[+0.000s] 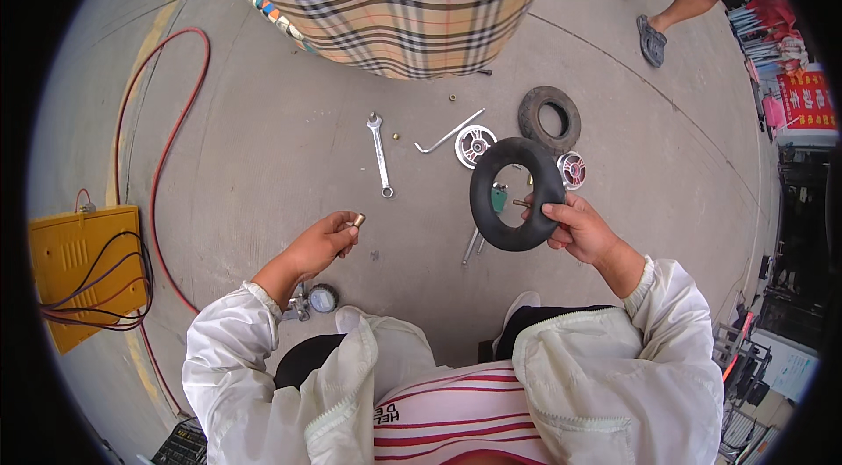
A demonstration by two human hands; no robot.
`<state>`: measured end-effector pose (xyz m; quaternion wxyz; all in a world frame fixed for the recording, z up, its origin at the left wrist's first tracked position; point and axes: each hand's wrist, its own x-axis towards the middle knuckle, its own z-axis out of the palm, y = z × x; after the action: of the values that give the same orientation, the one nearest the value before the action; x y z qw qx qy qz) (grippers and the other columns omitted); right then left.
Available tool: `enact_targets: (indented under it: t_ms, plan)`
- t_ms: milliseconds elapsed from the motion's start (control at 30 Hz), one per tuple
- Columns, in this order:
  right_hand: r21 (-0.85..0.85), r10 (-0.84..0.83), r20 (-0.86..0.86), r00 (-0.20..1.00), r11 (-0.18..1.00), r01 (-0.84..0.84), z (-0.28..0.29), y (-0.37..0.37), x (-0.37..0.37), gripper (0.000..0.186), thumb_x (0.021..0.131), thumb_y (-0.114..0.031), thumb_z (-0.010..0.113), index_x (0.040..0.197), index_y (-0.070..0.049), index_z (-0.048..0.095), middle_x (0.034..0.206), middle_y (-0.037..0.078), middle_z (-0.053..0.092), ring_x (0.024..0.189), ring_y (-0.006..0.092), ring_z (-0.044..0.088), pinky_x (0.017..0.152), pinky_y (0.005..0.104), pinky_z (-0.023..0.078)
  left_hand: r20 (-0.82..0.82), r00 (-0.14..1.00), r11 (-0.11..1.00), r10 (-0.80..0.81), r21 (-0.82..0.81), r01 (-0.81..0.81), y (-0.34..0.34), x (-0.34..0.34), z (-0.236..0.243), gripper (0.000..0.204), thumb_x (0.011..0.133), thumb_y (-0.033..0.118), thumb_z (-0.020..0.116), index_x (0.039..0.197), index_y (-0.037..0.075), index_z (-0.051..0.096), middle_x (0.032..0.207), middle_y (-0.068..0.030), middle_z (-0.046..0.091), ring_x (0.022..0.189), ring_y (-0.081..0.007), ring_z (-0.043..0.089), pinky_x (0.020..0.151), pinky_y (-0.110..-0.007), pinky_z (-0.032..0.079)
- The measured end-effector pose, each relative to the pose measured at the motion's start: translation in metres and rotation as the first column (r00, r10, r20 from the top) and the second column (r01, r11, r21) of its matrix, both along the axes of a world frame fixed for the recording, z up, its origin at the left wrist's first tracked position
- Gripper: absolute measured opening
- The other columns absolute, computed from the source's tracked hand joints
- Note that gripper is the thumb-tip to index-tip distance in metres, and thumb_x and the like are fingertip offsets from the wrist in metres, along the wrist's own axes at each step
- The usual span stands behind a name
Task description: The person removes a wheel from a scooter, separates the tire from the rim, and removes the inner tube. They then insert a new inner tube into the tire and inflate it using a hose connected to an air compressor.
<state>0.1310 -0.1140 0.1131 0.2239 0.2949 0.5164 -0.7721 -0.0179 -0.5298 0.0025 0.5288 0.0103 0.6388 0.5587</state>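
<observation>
Raised over the concrete floor, my left hand (pixel 323 243) is closed with a small brass cylindrical fitting (pixel 359 220) between thumb and fingers. My right hand (pixel 584 231) grips a black rubber inner tube (pixel 483 200) by its right side, thumb on top. The tube looks rounded, and its brass valve stem (pixel 522 203) points into the ring's opening. Just beyond the tube lie a small black tyre (pixel 528 118) and two silver wheel rim halves, one (pixel 475 146) beside it and the other (pixel 572 170) partly covered. A green object (pixel 499 198) shows through the ring.
A combination wrench (pixel 380 156), a bent metal rod (pixel 450 132) and small nuts lie on the floor. Long metal tools (pixel 472 246) lie below the tube. A pressure gauge (pixel 323 297) sits near my left forearm. Left are a red hose (pixel 161 168) and yellow box (pixel 74 241); plaid cloth (pixel 395 4) hangs ahead.
</observation>
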Motion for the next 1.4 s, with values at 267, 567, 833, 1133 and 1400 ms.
enact_targets:
  t_ms: [267,567,833,1133,1400]
  plan:
    - [-0.200,0.024,-0.123,0.992,0.979,-0.048,-0.078,0.032,0.070,0.040,0.097,-0.024,0.064,0.130,-0.002,0.057,0.109,0.006,0.072,0.059,0.0023,0.045,0.052,0.0201,0.035,-0.079,0.903,0.900,-0.422,-0.158,0.406,0.151,0.065,0.031,0.036,0.101,0.019,0.060,0.130,-0.003,0.058,0.096,-0.0036,0.060,0.082,-0.0113,0.056,0.077,-0.028,0.049]
    - [-0.146,-0.058,-0.085,0.995,0.988,0.045,-0.152,0.029,0.146,0.030,0.097,-0.027,0.065,0.113,-0.002,0.060,0.080,-0.003,0.059,0.063,0.0033,0.049,0.055,0.0214,0.039,-0.518,0.650,0.830,-0.556,-0.303,0.468,0.230,0.144,-0.002,0.030,0.096,0.012,0.065,0.125,0.003,0.063,0.104,-0.0139,0.070,0.085,-0.0233,0.067,0.077,-0.034,0.053]
    - [-0.149,-0.067,-0.083,0.994,0.987,0.054,-0.143,0.039,0.143,0.034,0.096,-0.021,0.065,0.120,0.003,0.058,0.089,0.002,0.065,0.078,0.0063,0.057,0.070,0.0260,0.049,-0.581,0.594,0.830,-0.557,-0.363,0.424,0.243,0.155,-0.010,0.025,0.092,0.011,0.069,0.115,0.003,0.066,0.100,-0.0197,0.070,0.088,-0.0375,0.068,0.076,-0.040,0.054]
    - [0.005,0.118,-0.139,0.983,0.993,-0.118,-0.160,0.037,0.151,0.029,0.096,-0.021,0.065,0.110,0.004,0.062,0.090,0.003,0.066,0.083,0.0084,0.058,0.076,0.0293,0.050,-0.685,0.478,0.822,-0.551,-0.344,0.455,0.243,0.159,-0.011,0.025,0.089,0.009,0.070,0.113,0.003,0.066,0.097,-0.0207,0.070,0.086,-0.0404,0.067,0.073,-0.044,0.054]
    - [-0.076,0.057,-0.127,0.990,0.995,-0.067,-0.152,0.034,0.148,0.030,0.097,-0.022,0.065,0.111,0.005,0.063,0.090,0.004,0.066,0.082,0.0095,0.058,0.077,0.0295,0.050,-0.703,0.447,0.814,-0.553,-0.341,0.471,0.246,0.167,-0.003,0.028,0.088,0.005,0.070,0.115,0.004,0.065,0.094,-0.0198,0.069,0.085,-0.0410,0.067,0.073,-0.045,0.054]
